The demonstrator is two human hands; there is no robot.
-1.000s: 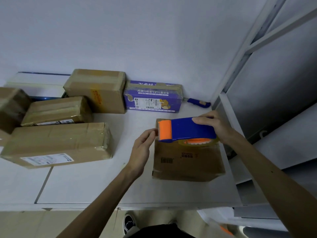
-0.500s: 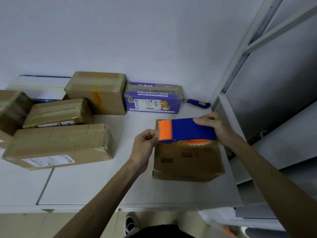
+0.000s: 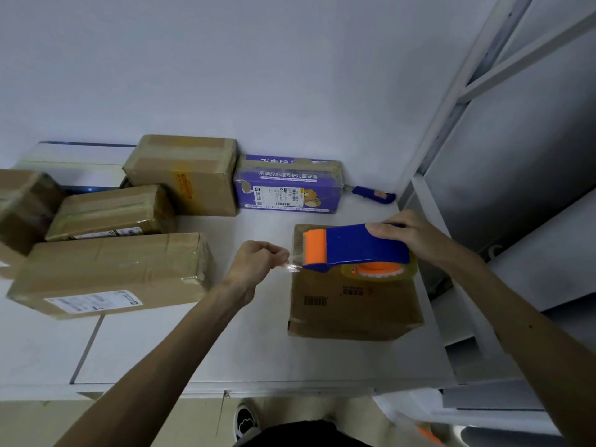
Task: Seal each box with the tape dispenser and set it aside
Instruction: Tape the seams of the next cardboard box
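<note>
A brown cardboard box [image 3: 351, 304] with a barcode lies on the white table [image 3: 161, 346] at the right. Over its far half my right hand [image 3: 406, 233] grips a blue and orange tape dispenser [image 3: 351, 248] that carries a roll of clear tape. My left hand [image 3: 258, 262] is just left of the dispenser's orange head, its fingers pinched on the free end of the clear tape [image 3: 292, 267], which is drawn out a short way.
Several taped cardboard boxes [image 3: 109, 269] crowd the left and back of the table. A purple printed box [image 3: 287, 187] stands against the wall with a blue-handled knife [image 3: 374, 195] beside it. Metal shelving [image 3: 483, 188] borders the right side.
My left hand has closed on the tape end and pulled it slightly leftward from the dispenser. The dispenser and right hand have barely moved.
</note>
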